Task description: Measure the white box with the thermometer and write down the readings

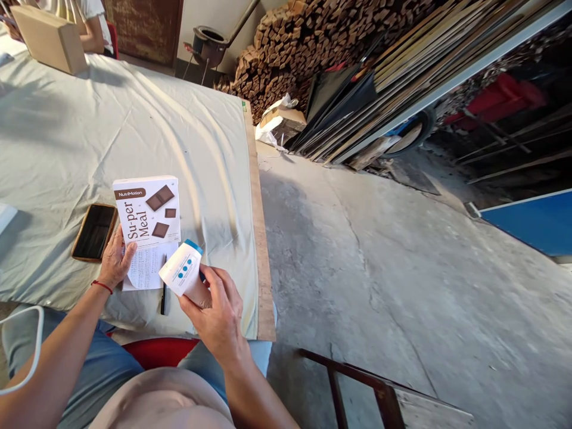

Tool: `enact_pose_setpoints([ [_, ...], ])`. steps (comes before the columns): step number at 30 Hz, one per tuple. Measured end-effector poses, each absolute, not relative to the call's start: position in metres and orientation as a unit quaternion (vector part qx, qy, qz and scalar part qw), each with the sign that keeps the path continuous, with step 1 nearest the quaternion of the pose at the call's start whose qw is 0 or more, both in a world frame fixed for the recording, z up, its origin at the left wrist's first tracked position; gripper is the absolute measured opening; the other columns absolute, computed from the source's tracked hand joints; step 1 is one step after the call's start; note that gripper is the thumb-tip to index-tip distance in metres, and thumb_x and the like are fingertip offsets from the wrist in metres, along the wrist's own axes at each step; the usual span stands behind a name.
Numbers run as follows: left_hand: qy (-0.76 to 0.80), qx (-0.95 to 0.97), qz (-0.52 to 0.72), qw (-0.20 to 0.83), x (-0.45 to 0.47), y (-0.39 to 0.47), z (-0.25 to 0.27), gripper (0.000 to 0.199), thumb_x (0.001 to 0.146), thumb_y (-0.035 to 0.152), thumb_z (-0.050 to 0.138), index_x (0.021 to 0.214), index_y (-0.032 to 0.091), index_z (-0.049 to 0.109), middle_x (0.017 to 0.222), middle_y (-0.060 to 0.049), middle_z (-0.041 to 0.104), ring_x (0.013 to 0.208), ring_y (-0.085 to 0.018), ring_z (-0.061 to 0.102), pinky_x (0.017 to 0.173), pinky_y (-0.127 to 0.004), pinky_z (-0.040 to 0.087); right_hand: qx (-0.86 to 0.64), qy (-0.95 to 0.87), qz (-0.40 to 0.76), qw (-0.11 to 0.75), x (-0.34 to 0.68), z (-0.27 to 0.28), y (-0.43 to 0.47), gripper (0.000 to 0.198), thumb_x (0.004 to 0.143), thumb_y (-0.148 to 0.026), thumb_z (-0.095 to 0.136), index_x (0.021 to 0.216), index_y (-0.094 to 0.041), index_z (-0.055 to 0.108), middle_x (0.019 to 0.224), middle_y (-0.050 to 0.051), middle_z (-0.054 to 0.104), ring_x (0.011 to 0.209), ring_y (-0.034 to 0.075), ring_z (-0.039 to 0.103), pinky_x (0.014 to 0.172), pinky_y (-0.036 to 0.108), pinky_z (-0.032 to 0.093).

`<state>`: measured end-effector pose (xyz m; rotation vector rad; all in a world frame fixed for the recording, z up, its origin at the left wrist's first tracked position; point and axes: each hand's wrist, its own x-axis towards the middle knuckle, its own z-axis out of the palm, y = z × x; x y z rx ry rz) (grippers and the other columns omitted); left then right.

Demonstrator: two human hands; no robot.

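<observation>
My left hand, with a red string at the wrist, grips the lower left corner of a white "NutriMotion Su-per Meal" box with brown chocolate squares printed on it. My right hand is closed around a small white box with a blue end and blue dots, tilted above the table. Below the two boxes lies a sheet of paper covered in handwriting, its upper part hidden. A black pen rests along its right edge. Left of the larger box is a dark-screened phone in a brown case.
A pale cloth covers the table, whose wooden edge runs along the right. At the far left stands a cardboard box near another person. Stacked firewood and leaning boards stand beyond the concrete floor.
</observation>
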<state>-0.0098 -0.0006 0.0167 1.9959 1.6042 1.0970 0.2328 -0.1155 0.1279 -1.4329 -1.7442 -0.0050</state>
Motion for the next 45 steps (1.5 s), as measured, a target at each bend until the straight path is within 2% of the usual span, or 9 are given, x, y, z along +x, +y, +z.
enact_pose_setpoints([
  [14, 0.566, 0.706, 0.388, 0.174, -0.008, -0.001, 0.020, 0.077, 0.099, 0.073, 0.030, 0.146, 0.015, 0.047, 0.140, -0.019, 0.060, 0.129, -0.033, 0.059, 0.111, -0.050, 0.046, -0.575, -0.691, -0.002, 0.438, 0.233, 0.126, -0.117, 0.044, 0.084, -0.021, 0.068, 0.127, -0.022, 0.058, 0.100, 0.009, 0.067, 0.086, 0.024, 0.068, 0.074, 0.038, 0.060],
  [23, 0.564, 0.708, 0.389, 0.172, -0.009, -0.001, 0.019, 0.076, 0.100, 0.071, 0.031, 0.148, 0.014, 0.046, 0.142, -0.020, 0.059, 0.130, -0.034, 0.058, 0.111, -0.050, 0.046, -0.571, -0.689, -0.018, 0.446, 0.231, 0.127, -0.117, 0.038, 0.086, -0.023, 0.067, 0.124, -0.020, 0.059, 0.097, 0.009, 0.067, 0.083, 0.023, 0.067, 0.071, 0.037, 0.059],
  [28, 0.572, 0.704, 0.385, 0.170, -0.010, -0.001, 0.016, 0.078, 0.099, 0.073, 0.031, 0.147, 0.014, 0.046, 0.136, -0.020, 0.062, 0.126, -0.034, 0.061, 0.109, -0.050, 0.048, -0.628, -0.655, 0.040, 0.419, 0.244, 0.090, -0.101, 0.039, 0.083, -0.034, 0.073, 0.118, -0.019, 0.064, 0.102, 0.011, 0.069, 0.086, 0.025, 0.068, 0.078, 0.039, 0.058],
  [32, 0.568, 0.706, 0.392, 0.163, -0.010, -0.002, 0.013, 0.079, 0.099, 0.072, 0.030, 0.149, 0.013, 0.045, 0.142, -0.021, 0.058, 0.132, -0.034, 0.056, 0.113, -0.052, 0.044, -0.708, -0.613, 0.102, 0.336, 0.265, 0.039, -0.080, 0.035, 0.082, -0.034, 0.071, 0.112, -0.016, 0.068, 0.097, 0.011, 0.070, 0.084, 0.026, 0.067, 0.073, 0.038, 0.055],
  [39, 0.567, 0.707, 0.393, 0.158, -0.010, -0.003, 0.011, 0.080, 0.099, 0.074, 0.029, 0.146, 0.012, 0.048, 0.137, -0.021, 0.062, 0.126, -0.034, 0.061, 0.109, -0.051, 0.048, -0.772, -0.576, 0.101, 0.249, 0.274, 0.000, -0.071, 0.041, 0.079, -0.031, 0.072, 0.117, -0.016, 0.068, 0.108, 0.014, 0.069, 0.098, 0.030, 0.064, 0.085, 0.041, 0.052],
  [42, 0.568, 0.708, 0.389, 0.160, -0.010, -0.003, 0.009, 0.082, 0.099, 0.075, 0.029, 0.148, 0.011, 0.046, 0.140, -0.022, 0.061, 0.129, -0.034, 0.059, 0.110, -0.052, 0.047, -0.775, -0.577, 0.075, 0.249, 0.269, 0.003, -0.072, 0.041, 0.081, -0.029, 0.071, 0.120, -0.015, 0.066, 0.114, 0.016, 0.067, 0.104, 0.032, 0.063, 0.089, 0.045, 0.050],
  [45, 0.566, 0.710, 0.386, 0.161, -0.011, -0.003, 0.008, 0.083, 0.100, 0.073, 0.030, 0.150, 0.009, 0.043, 0.143, -0.024, 0.058, 0.133, -0.035, 0.057, 0.112, -0.052, 0.046, -0.742, -0.601, 0.038, 0.295, 0.262, 0.010, -0.075, 0.038, 0.087, -0.028, 0.064, 0.123, -0.017, 0.064, 0.122, 0.018, 0.064, 0.109, 0.032, 0.061, 0.093, 0.047, 0.050],
])
